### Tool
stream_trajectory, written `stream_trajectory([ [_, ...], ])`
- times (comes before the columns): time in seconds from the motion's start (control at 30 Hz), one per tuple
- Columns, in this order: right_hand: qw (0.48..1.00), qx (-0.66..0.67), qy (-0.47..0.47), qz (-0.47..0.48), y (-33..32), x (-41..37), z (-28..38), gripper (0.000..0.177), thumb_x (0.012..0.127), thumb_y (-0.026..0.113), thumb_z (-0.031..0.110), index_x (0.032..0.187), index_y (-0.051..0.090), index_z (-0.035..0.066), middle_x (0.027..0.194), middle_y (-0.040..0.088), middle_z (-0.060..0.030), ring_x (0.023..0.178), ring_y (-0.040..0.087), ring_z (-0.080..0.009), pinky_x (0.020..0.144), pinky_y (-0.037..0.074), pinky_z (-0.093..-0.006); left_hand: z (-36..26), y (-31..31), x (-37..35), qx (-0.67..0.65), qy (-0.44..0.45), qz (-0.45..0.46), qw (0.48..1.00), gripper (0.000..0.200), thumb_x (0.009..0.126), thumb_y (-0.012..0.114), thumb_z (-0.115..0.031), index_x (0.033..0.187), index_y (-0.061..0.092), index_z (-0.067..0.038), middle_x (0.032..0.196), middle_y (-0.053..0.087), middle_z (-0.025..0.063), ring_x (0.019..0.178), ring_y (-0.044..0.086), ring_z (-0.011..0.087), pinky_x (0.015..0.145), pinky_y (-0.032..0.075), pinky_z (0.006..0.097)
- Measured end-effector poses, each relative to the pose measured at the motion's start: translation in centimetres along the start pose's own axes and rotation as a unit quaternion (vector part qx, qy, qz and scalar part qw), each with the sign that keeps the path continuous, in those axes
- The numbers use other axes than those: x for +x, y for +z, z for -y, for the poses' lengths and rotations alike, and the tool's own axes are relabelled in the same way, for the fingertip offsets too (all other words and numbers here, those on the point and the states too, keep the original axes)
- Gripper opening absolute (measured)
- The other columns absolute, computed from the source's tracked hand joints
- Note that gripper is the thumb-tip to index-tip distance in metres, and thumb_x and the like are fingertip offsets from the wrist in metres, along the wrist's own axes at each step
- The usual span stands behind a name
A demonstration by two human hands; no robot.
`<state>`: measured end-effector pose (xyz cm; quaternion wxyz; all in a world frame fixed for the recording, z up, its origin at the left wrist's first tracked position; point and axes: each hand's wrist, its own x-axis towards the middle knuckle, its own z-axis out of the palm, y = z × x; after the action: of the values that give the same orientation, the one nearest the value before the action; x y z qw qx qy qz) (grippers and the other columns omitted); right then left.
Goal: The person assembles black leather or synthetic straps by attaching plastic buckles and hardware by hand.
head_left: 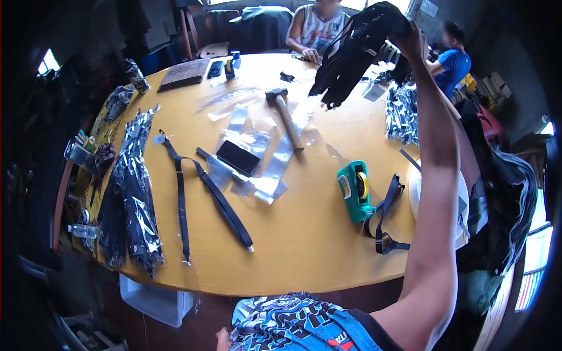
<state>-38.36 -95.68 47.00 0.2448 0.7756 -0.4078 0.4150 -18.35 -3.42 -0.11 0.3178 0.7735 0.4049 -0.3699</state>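
Note:
My right arm reaches far out over the table's right side. At its end my right hand [408, 42] is closed around a bundle of black straps [358, 54], which hangs down to the left above the tabletop. Only a small part of my left hand [222, 338] shows at the bottom edge, beside my blue patterned shirt, and its fingers are hidden. Below my right forearm lie a loose dark strap [383, 219] with buckles and a green tape dispenser [355, 192] with yellow tape.
On the yellow table [304, 251] lie a hammer [285, 121], a phone [238, 157] on clear plastic sleeves [274, 175], a long black strap [219, 196] and plastic-wrapped bundles [136, 193]. A white bin [155, 301] stands below. Two people [319, 26] [453, 61] are across the table.

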Motion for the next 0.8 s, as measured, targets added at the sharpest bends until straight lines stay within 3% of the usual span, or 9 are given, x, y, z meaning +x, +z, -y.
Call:
stream_trajectory([
  [0.07,0.990,0.058,0.049,-0.115,2.9,-5.1,-3.2,0.038,0.075,0.060,0.031,0.105,0.055,0.008,0.095,0.061,-0.0189,0.087,0.059,-0.0370,0.072,0.048,-0.0433,-1.1,1.2,2.1,-0.096,-0.015,0.017,0.995,0.035,0.077,0.059,-0.020,0.103,0.053,0.001,0.083,0.061,0.0138,0.068,0.061,0.0263,0.050,0.047,0.0392],
  [0.13,0.982,0.068,0.176,-0.028,2.0,-12.9,-2.4,0.037,0.077,0.059,0.029,0.105,0.055,0.006,0.097,0.060,-0.0200,0.089,0.058,-0.0375,0.073,0.046,-0.0444,-2.5,1.8,3.2,-0.045,-0.004,0.030,0.999,0.034,0.076,0.059,-0.021,0.102,0.054,0.002,0.082,0.061,0.0140,0.067,0.061,0.0263,0.050,0.047,0.0389],
  [0.17,0.985,0.070,0.161,0.004,3.4,-17.0,-4.2,0.050,0.076,0.057,0.032,0.119,0.046,0.011,0.100,0.060,-0.0203,0.092,0.055,-0.0408,0.077,0.045,-0.0466,-3.4,2.4,3.7,-0.024,0.003,0.039,0.999,0.034,0.076,0.060,-0.021,0.101,0.054,0.002,0.081,0.061,0.0141,0.066,0.061,0.0263,0.050,0.047,0.0387],
  [0.23,0.950,0.049,0.305,0.055,3.8,-23.4,-3.5,0.037,0.080,0.053,0.029,0.112,0.050,0.009,0.096,0.058,-0.0250,0.091,0.055,-0.0419,0.076,0.043,-0.0483,-5.8,3.7,4.2,0.014,0.022,0.059,0.998,0.034,0.075,0.060,-0.022,0.099,0.055,0.002,0.080,0.061,0.0142,0.066,0.061,0.0263,0.049,0.047,0.0384],
  [0.37,0.923,-0.006,0.336,0.186,5.1,-32.5,-5.2,0.048,0.073,0.062,0.021,0.118,0.047,0.010,0.098,0.060,-0.0223,0.094,0.056,-0.0388,0.080,0.044,-0.0450,-9.6,4.8,4.3,0.102,0.052,0.094,0.989,0.034,0.074,0.062,-0.023,0.096,0.057,0.003,0.078,0.061,0.0146,0.064,0.061,0.0263,0.049,0.047,0.0378],
  [0.53,0.870,-0.078,0.378,0.308,4.6,-34.4,-4.5,0.063,0.074,0.062,0.023,0.130,0.035,0.012,0.112,0.054,-0.0151,0.103,0.053,-0.0344,0.086,0.044,-0.0435,-10.0,3.4,5.6,0.221,0.062,0.137,0.964,0.034,0.073,0.063,-0.024,0.093,0.059,0.003,0.075,0.062,0.0150,0.062,0.061,0.0264,0.048,0.047,0.0371],
  [0.67,0.793,-0.159,0.394,0.437,3.1,-32.2,-3.5,0.067,0.075,0.061,0.026,0.132,0.027,0.014,0.119,0.050,-0.0170,0.108,0.052,-0.0317,0.089,0.042,-0.0464,-3.7,0.0,5.4,0.241,0.035,0.163,0.956,0.034,0.072,0.065,-0.025,0.090,0.061,0.004,0.073,0.062,0.0153,0.060,0.060,0.0264,0.048,0.047,0.0365],
  [0.73,0.792,-0.167,0.380,0.447,2.8,-31.6,-4.3,0.083,0.064,0.072,0.037,0.130,0.029,0.011,0.118,0.050,-0.0190,0.107,0.052,-0.0339,0.089,0.043,-0.0458,-3.9,-0.5,6.5,0.426,0.098,0.157,0.885,0.052,0.064,0.069,-0.048,0.067,0.064,0.004,0.061,0.061,0.0128,0.052,0.058,0.0237,0.047,0.047,0.0330],
  [0.8,0.758,-0.206,0.364,0.501,1.1,-29.5,-3.4,0.091,0.058,0.075,0.047,0.128,0.031,0.010,0.121,0.049,-0.0174,0.110,0.050,-0.0332,0.091,0.041,-0.0463,-9.4,-0.3,-4.7,0.569,0.137,0.177,0.791,0.055,0.068,0.064,-0.054,0.068,0.067,0.001,0.066,0.065,0.0112,0.057,0.061,0.0220,0.054,0.049,0.0327],
])
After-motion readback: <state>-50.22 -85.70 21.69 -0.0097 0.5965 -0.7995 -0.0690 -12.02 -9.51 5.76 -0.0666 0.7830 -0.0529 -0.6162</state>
